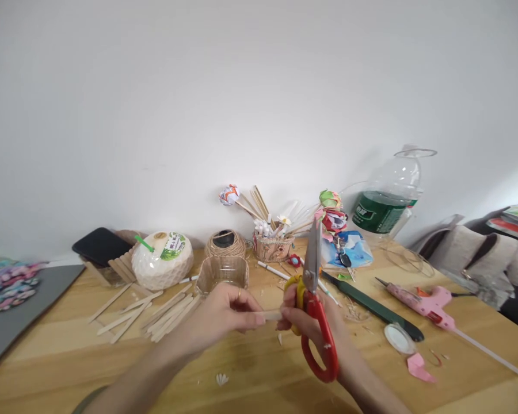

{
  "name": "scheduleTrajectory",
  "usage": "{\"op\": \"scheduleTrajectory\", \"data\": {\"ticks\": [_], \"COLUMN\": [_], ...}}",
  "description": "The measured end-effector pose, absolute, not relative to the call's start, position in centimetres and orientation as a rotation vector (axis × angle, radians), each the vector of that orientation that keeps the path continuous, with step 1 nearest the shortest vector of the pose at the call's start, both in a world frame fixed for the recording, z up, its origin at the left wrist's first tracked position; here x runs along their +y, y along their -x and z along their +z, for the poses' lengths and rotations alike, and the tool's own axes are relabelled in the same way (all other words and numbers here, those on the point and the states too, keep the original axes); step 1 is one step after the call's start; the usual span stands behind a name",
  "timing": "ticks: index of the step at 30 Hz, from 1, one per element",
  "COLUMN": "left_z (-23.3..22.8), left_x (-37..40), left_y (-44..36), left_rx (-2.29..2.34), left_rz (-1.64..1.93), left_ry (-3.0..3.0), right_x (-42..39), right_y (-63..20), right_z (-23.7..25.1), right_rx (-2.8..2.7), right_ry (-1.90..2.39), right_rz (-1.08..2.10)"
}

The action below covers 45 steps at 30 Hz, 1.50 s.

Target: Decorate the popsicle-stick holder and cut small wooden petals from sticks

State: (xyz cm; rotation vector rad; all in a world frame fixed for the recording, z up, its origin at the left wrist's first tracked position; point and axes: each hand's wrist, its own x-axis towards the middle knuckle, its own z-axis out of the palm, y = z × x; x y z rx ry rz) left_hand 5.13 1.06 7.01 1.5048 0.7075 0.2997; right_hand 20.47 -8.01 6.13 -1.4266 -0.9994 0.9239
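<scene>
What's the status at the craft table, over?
Left hand pinches a small white stick. Right hand grips red scissors, blades up and shut. Loose wooden sticks lie left, clear of both.

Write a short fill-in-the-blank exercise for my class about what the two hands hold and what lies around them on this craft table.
1. The right hand holds red and yellow ____.
2. The left hand pinches a small pale ____ at its end.
3. The pink glue gun lies to the ____ of both hands.
4. The loose wooden sticks lie on the ____.

Missing words: scissors; stick; right; table
</scene>
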Motion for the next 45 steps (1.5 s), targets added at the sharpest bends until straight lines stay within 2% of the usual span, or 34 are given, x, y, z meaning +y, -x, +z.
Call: {"op": "scheduleTrajectory", "data": {"ticks": [3, 8, 16, 29, 45], "left_z": [6.9, 6.8, 7.3, 7.6, 6.6], "left_x": [1.4, 1.2, -0.7, -2.6, -2.8], "left_y": [-5.0, -4.9, -4.8, -5.6, -5.7], "left_rx": [0.654, 0.609, 0.516, 0.688, 0.7], "left_rz": [0.221, 0.383, 0.5, 0.614, 0.664], "left_ry": [-1.552, -1.425, -1.391, -1.579, -1.561], "right_x": [-8.2, -10.0, -12.6, -12.3, -12.2], "right_y": [-21.2, -22.6, -22.6, -20.6, -20.5], "right_z": [5.9, 6.0, 6.1, 7.2, 7.1], "right_rx": [-0.944, -0.976, -1.412, -1.592, -1.581], "right_ry": [1.436, 1.485, 1.69, 2.059, 2.101], "right_rz": [0.903, 0.837, 1.104, 0.851, 0.711]}}
